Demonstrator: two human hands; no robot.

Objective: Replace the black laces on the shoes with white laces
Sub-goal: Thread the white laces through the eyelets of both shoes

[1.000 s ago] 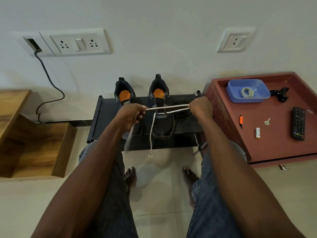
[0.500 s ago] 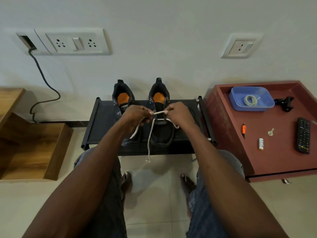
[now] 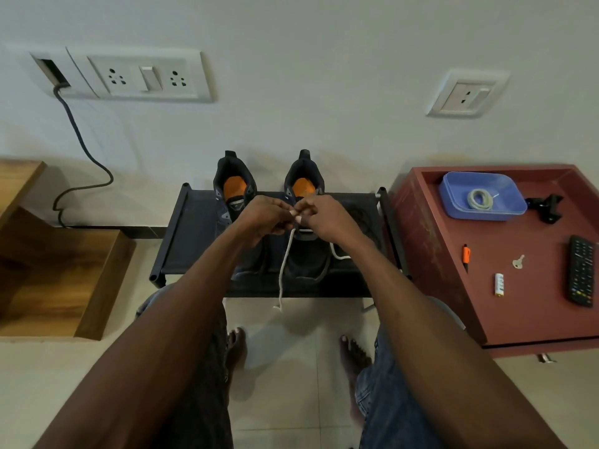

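Head view: we judge both hands' fingers (image 3: pixel 299 218), pinching the white lace (image 3: pixel 284 267) over the right shoe (image 3: pixel 304 254), could lose the half-formed knot.

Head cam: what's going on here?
A seated person is lacing the right-hand shoe of a dark pair on a low black rack. Both the left hand and the right hand pinch a white lace together over the shoe's tongue; one lace end hangs off the rack's front edge. Another coiled lace lies in a blue tray on the red table.
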